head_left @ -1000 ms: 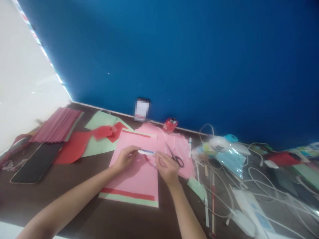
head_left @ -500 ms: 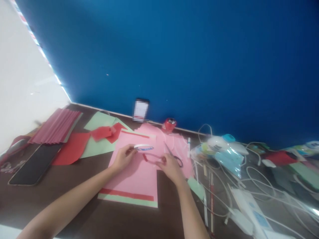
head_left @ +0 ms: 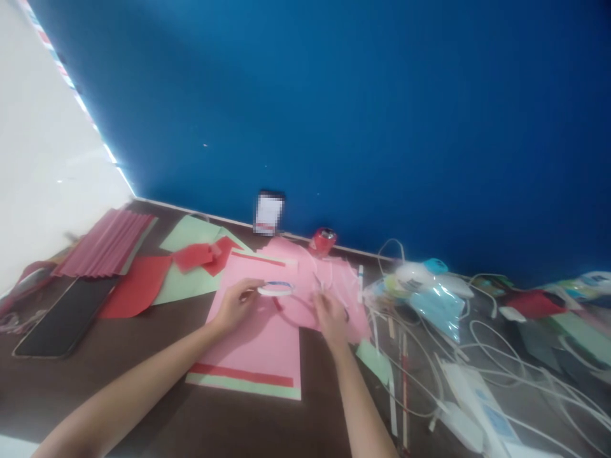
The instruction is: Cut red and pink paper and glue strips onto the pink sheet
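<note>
My left hand pinches the edge of a narrow white roll of tape, held above a pink sheet of paper. My right hand has its fingers drawn together at the sheet's right side. It partly covers a pair of scissors, whose blade shows beyond the fingertips and whose dark handle peeks out at the right. What these fingers grip is too blurred to make out. Red strips run along the sheet's top and bottom, with a pale green band at the lower edge.
Pleated pink paper, a phone, red paper and green paper lie left. A red, shiny-topped object stands by the blue wall. Tangled white cables, plastic packets and a power strip crowd the right.
The tape roll has tipped, so its printed inner side shows less. My right hand has turned and moved slightly right, over the scissors.
</note>
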Motion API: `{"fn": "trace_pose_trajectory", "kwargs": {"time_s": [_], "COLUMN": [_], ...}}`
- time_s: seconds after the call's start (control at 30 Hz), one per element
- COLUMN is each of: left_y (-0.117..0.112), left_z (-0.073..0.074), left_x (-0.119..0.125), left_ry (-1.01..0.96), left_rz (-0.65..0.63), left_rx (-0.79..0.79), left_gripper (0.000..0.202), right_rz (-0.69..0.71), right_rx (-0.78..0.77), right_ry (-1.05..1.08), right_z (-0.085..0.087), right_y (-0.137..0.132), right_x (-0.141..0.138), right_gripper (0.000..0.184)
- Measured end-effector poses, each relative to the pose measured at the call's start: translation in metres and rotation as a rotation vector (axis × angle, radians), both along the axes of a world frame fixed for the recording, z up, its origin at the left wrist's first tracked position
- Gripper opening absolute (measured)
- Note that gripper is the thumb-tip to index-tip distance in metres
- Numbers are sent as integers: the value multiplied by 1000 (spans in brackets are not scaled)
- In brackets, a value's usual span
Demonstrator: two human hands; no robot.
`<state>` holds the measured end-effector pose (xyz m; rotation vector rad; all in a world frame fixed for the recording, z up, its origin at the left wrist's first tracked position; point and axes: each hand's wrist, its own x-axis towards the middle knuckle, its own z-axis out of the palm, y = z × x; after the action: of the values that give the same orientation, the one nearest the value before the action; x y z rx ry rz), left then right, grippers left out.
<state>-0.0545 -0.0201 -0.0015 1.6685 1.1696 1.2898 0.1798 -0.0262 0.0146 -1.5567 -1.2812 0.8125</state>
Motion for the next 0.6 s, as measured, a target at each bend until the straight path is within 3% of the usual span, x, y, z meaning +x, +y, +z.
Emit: {"fn": "trace_pose_trajectory", "kwargs": {"time_s": [0.1,0.2,0.3,0.4,0.5,0.6], "left_y": [2,3,1,-4,-10,-14], "left_z": [-4,-6,-3,2,2,-3], "left_x": [1,1,0,-4,-4,-1], "left_ry": [35,55,76,162,266,379], "left_rz": [8,-3,-91,-120,19,152], "left_rx": [179,311,369,400,568,756], "left_gripper": [21,19,21,38,55,54], "right_rz": [230,216,145,141,183,306], "right_rx": [-210,-184,-76,146,480,737], "right_ry": [511,618,465,201,-220,-605], "right_z": [5,13,19,22,23,22], "right_y": [-7,-11,-13,-15,-19,-24], "right_x": [-30,-43,-42,-35,-31,-32], "right_gripper": [45,34,30,22,13,26]}}
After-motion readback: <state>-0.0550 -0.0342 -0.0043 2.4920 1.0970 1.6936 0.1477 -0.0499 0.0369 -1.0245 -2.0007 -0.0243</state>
